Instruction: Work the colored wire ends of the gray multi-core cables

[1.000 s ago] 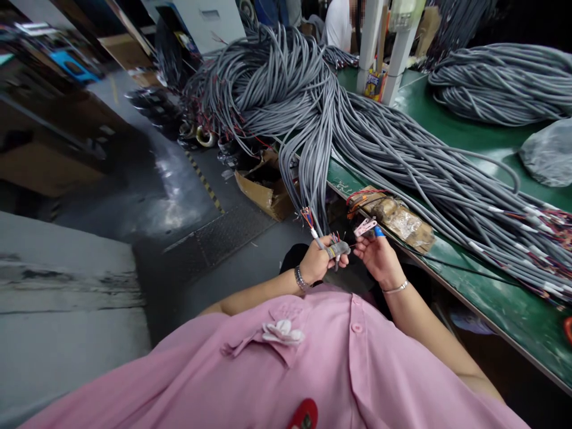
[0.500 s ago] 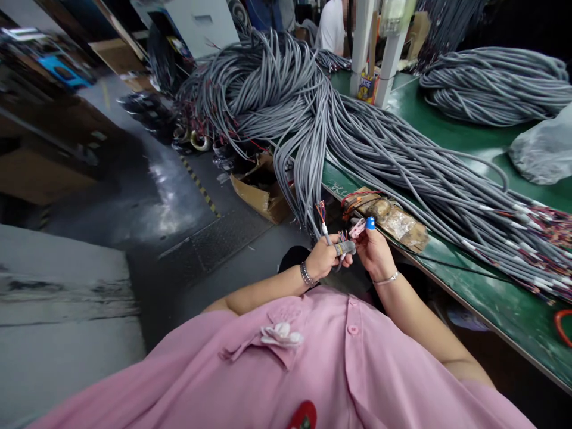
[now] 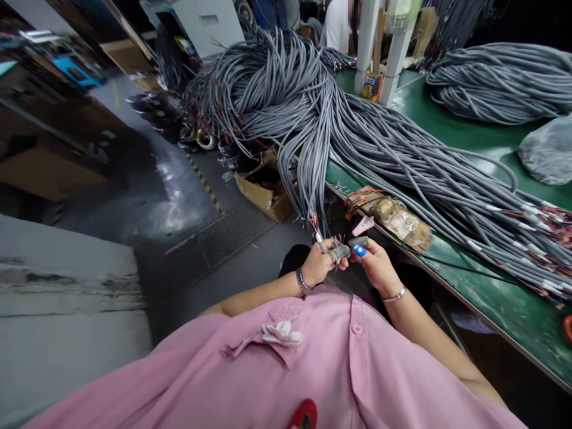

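My left hand is closed around a grey cable, whose coloured wire ends stick up above the fist. A grey cover wraps one of its fingers. More thin stripped wires poke out between the fingers. My right hand is close beside it, with a blue cover on the thumb and a grey cover on the index finger. Thumb and index are pinched together at the wires; what lies between them is too small to make out. Just above that hand, a pink piece shows at the bench edge.
A large bundle of grey cables drapes over the green bench. A taped wooden block sits at the bench edge. Below stands an open cardboard box. A cable coil and a plastic bag lie at right.
My right thumb has come down from beside the pink piece to my left fingers, and the hand has turned inward. My left hand still holds the cable. The view has shifted slightly.
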